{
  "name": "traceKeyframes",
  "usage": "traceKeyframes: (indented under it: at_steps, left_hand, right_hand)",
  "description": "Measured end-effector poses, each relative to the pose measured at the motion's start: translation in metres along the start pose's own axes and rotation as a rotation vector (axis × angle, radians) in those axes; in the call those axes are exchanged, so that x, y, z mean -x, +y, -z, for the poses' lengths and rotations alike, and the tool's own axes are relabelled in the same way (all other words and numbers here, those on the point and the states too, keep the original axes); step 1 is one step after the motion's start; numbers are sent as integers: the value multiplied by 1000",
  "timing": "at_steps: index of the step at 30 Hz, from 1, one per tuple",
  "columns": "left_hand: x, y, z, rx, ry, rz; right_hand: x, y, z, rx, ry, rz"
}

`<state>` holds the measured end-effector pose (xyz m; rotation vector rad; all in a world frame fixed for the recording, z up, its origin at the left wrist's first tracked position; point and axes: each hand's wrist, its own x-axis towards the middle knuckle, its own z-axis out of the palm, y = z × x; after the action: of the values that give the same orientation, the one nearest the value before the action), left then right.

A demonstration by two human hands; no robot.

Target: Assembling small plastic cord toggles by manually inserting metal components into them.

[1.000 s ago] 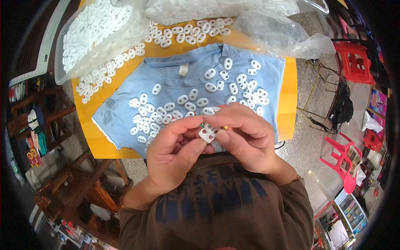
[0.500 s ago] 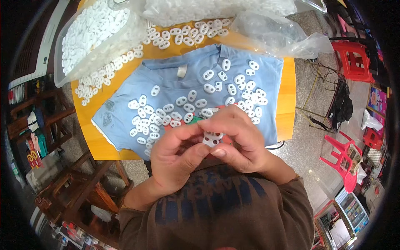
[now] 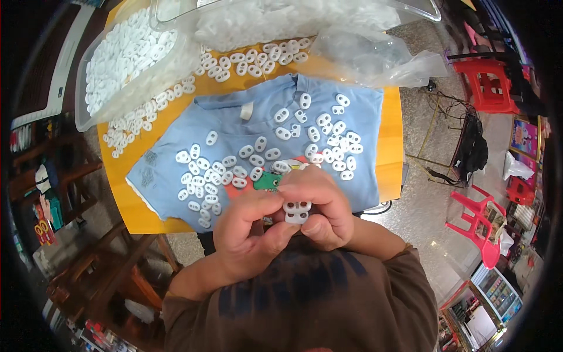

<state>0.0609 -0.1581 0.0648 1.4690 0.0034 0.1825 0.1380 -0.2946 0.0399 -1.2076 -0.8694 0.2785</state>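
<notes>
Close to my body, both hands meet around a small white plastic cord lock (image 3: 297, 217) with two round holes; its two parts sit one above the other. My left hand (image 3: 246, 232) pinches it from the left between thumb and fingers. From the right, my right hand (image 3: 324, 205) grips the same piece, thumb at its lower edge. Whether the two parts are fully joined I cannot tell. Beyond my hands, a light blue T-shirt (image 3: 170, 141) lies spread flat, with many loose two-holed white pieces (image 3: 272, 154) scattered over it.
The shirt covers much of a yellow table (image 3: 392, 135). At the back left stands a clear bin (image 3: 82, 117) heaped with small white parts (image 3: 126, 50). Another clear tub of white parts (image 3: 246, 26) and a plastic bag (image 3: 363, 56) are behind the shirt. Red stools (image 3: 487, 88) stand right.
The whole view has shifted slightly. Between my fingers the cord lock shows more fully, my right fingertips having drawn aside a little. Both hands still hold it.
</notes>
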Motion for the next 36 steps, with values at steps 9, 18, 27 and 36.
traceKeyframes:
  at_steps: [9,18,27,36]
  left_hand:
    - [-1,2,-6,46,45,-16]
    - [-8,3,-4,-18,43,-14]
    - [-5,-5,-5,3,78,-34]
    - [-6,-10,-6,16,87,-43]
  right_hand:
    - [-2,-8,2,-24,16,3]
    - [8,-1,-5,-145,86,-79]
    - [7,9,-10,-127,130,-26]
    - [4,16,-17,-107,204,13]
